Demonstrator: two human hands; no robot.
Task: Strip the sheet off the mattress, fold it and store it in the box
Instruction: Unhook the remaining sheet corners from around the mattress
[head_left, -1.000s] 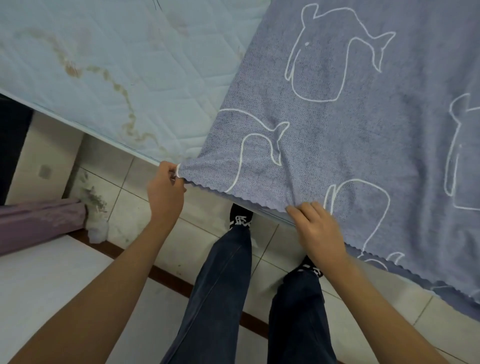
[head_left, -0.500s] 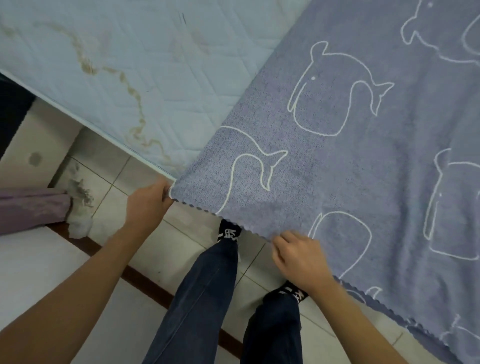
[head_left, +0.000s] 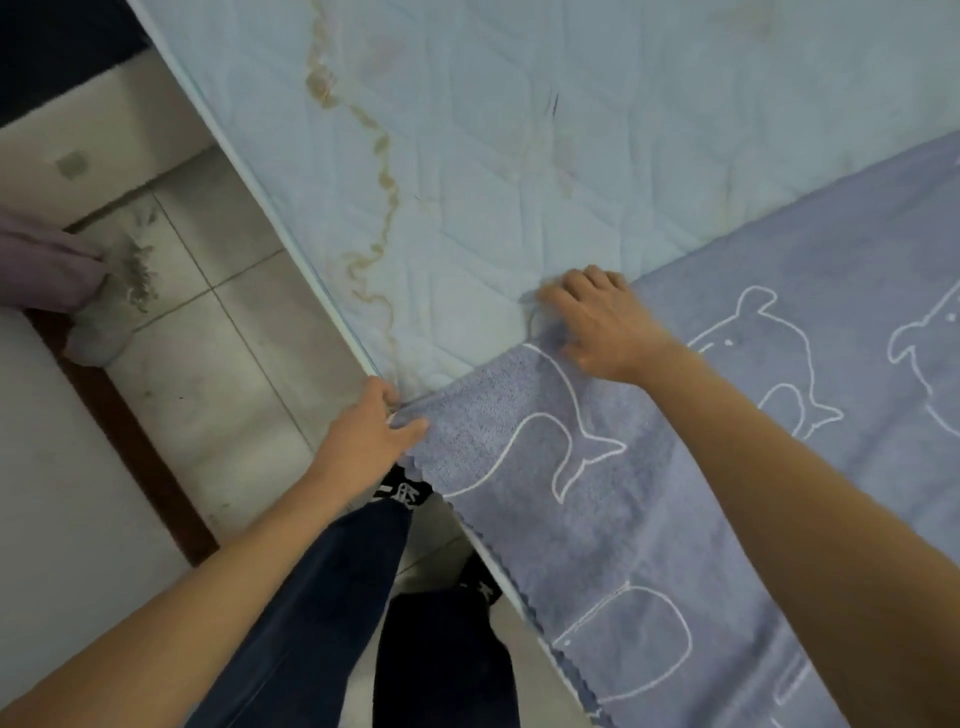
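A grey-blue sheet (head_left: 727, 467) printed with white whale outlines covers the right part of a pale blue quilted mattress (head_left: 493, 156) with brown stain lines. My left hand (head_left: 366, 439) pinches the sheet's near corner at the mattress edge. Farther up on the mattress, my right hand (head_left: 597, 322) grips the sheet's side edge with curled fingers, bunching the cloth a little. No box is in view.
Beige tiled floor (head_left: 218, 332) lies left of the mattress. A purple cloth bundle (head_left: 41, 265) with a grey rag (head_left: 124, 280) sits at the far left beside a dark wooden strip (head_left: 130, 441). My legs in dark trousers (head_left: 363, 597) stand against the mattress edge.
My right hand has let go of the sheet's bottom edge and moved up onto the mattress to grip the side edge. The left hand keeps the corner. The view has swung right.
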